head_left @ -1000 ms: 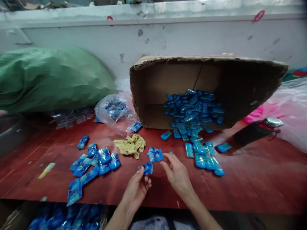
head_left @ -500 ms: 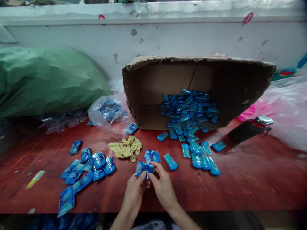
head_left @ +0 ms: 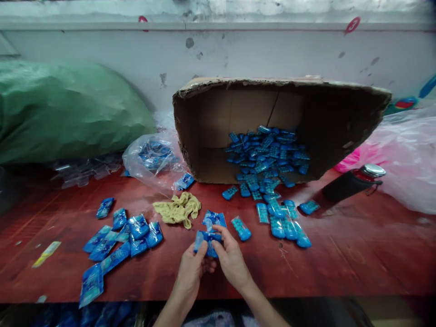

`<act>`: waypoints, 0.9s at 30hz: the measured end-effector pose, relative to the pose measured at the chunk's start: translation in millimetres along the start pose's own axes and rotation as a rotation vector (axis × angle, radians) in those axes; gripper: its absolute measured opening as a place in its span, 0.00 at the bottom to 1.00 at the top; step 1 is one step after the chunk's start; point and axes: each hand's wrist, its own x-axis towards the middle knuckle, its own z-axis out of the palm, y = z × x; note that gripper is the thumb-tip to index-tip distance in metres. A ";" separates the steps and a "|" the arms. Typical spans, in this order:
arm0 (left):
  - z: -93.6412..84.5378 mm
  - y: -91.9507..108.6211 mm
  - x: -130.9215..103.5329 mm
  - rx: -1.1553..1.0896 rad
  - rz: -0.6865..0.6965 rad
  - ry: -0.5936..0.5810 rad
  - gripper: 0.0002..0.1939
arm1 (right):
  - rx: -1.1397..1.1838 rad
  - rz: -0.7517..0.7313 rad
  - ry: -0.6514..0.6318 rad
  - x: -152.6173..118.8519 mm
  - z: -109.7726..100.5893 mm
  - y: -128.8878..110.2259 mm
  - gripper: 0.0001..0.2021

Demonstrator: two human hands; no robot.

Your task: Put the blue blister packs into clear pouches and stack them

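A small blue printed packet [head_left: 211,237] is held between both hands over the front of the red table. My left hand [head_left: 192,267] pinches its left side, thumb on top and fingers beneath. On the right side, my right hand [head_left: 231,259] grips it with thumb and forefinger. Just beyond lies another blue packet [head_left: 218,219], flat on the table. One clear case of turquoise pellets with a blue end [head_left: 241,228] rests to the right of the hands. Further left sits a loose group of filled-looking blue packets [head_left: 138,227].
A cardboard box [head_left: 211,170] lies on its side, with many blue cases spilling out. Around it are a yellow cloth [head_left: 179,209], a clear bag of blue wrappers [head_left: 136,159], a tilted black bottle [head_left: 347,186], a green sack [head_left: 75,113] and a yellow-and-white strip [head_left: 47,254].
The packet has turned slightly between my fingers and shifted a little right. Both hands keep their hold, and the view has tilted slightly. The things on the table stay put.
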 end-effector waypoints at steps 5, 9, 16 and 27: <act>-1.0 4.6 -2.4 -0.029 0.087 0.042 0.13 | 0.120 0.036 -0.015 0.5 2.3 -1.6 0.11; 2.2 -1.0 -0.6 -0.061 0.012 0.008 0.14 | 0.152 0.098 -0.005 -1.7 4.9 -5.6 0.09; -5.3 1.9 0.6 0.443 0.202 0.055 0.17 | 0.171 0.154 -0.019 6.4 -3.0 -8.2 0.12; -44.3 70.4 103.9 1.384 0.759 0.476 0.14 | 0.084 0.119 0.028 6.6 -7.0 3.8 0.12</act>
